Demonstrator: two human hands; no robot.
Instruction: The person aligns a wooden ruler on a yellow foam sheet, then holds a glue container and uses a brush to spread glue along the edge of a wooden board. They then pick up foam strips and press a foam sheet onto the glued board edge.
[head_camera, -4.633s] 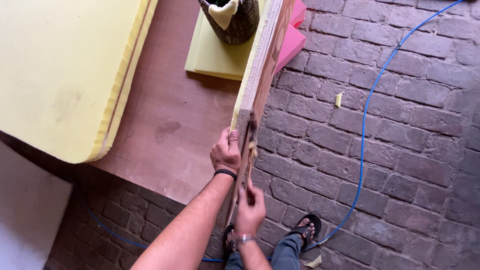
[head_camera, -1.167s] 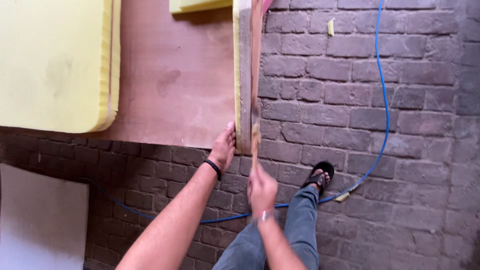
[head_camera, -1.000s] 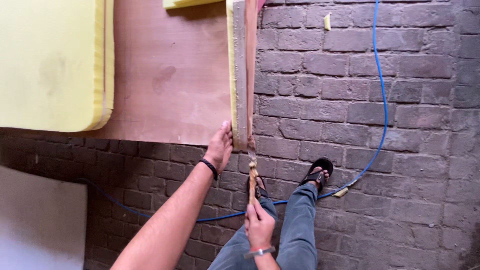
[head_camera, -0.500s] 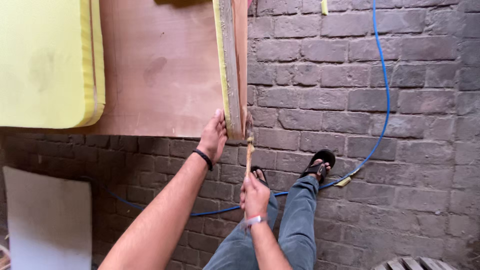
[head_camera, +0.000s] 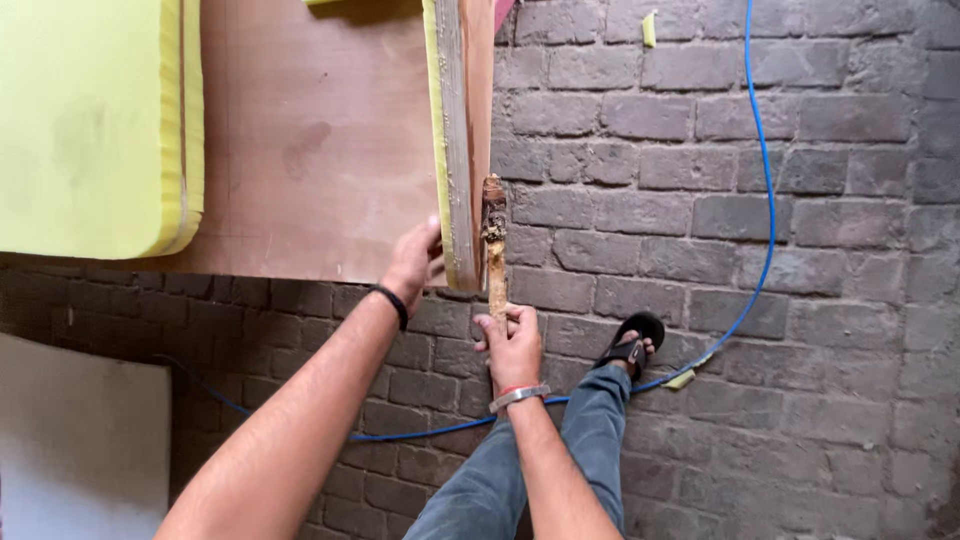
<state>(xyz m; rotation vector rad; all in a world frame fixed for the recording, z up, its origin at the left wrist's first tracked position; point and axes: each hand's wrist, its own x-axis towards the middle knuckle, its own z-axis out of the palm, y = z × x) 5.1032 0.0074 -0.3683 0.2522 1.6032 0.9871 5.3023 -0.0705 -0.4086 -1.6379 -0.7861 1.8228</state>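
Note:
My right hand grips the lower end of a wooden stick whose top is caked with dried brown glue. The caked tip rests against the side of an upright wooden panel faced with a strip of yellow foam. My left hand holds the panel's near bottom end, fingers wrapped on the foam side. The panel stands on edge along the right border of a brown plywood tabletop.
A thick yellow foam slab lies on the tabletop's left. A blue hose curves over the brick floor. My leg and sandalled foot stand below the panel. A pale board lies at lower left.
The stick has moved up from below the panel's end, and its caked tip now lies against the panel's side. My left hand has stayed on the panel's near end.

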